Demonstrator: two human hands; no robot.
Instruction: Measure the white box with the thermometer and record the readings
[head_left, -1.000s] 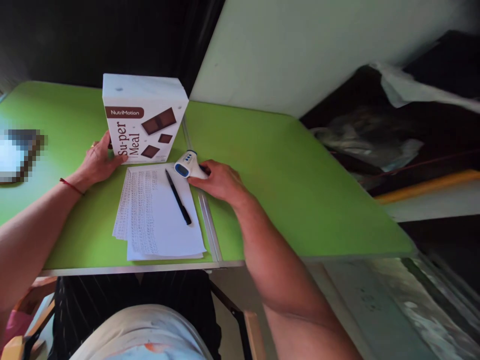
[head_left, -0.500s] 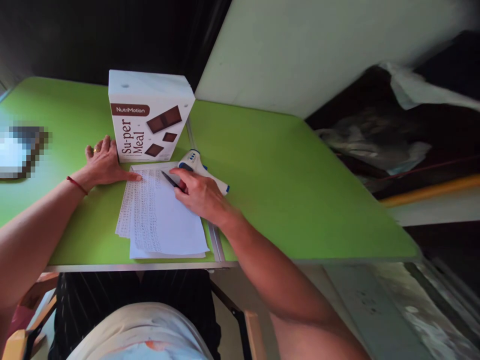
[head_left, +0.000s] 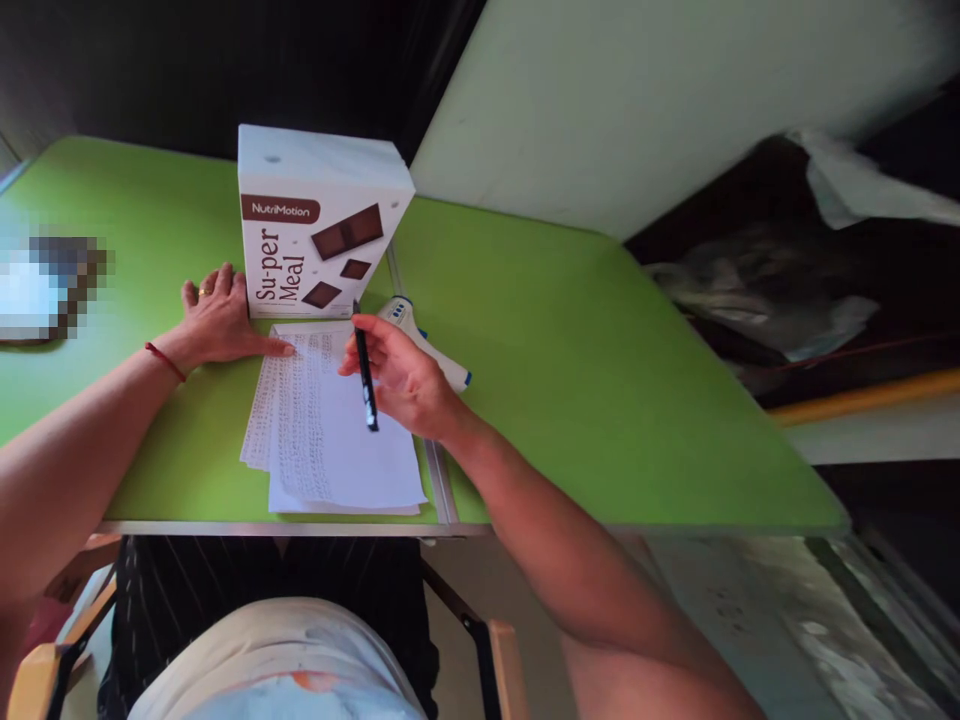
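Observation:
A black pen (head_left: 365, 375) is gripped in the fingers of my right hand (head_left: 405, 375), slanting above the paper. Below it lie overlapping sheets of paper (head_left: 360, 470), with rows of small handwriting on the left part and a blank right part. My left hand (head_left: 221, 325) rests flat and spread on the table, its thumb on the upper left of the sheets. Beside its fingers stands a white box (head_left: 285, 260) printed "NutriMotion Su-per Meal". Partly hidden behind my right hand is a white and blue thermometer-gun-shaped device (head_left: 450, 371).
The green folding table (head_left: 600, 400) has a metal seam near the papers. A blurred-out framed object (head_left: 45, 295) lies at the left. A pale wall (head_left: 585, 110) rises behind, and a shelf with plastic bags (head_left: 765, 290) is at the right. Wooden chair arms (head_left: 510, 660) flank my body.
The pen has swung in my right hand from lying low over the page to a steeper slant, its lower end now toward me. My left hand stays in place; the view shifted slightly.

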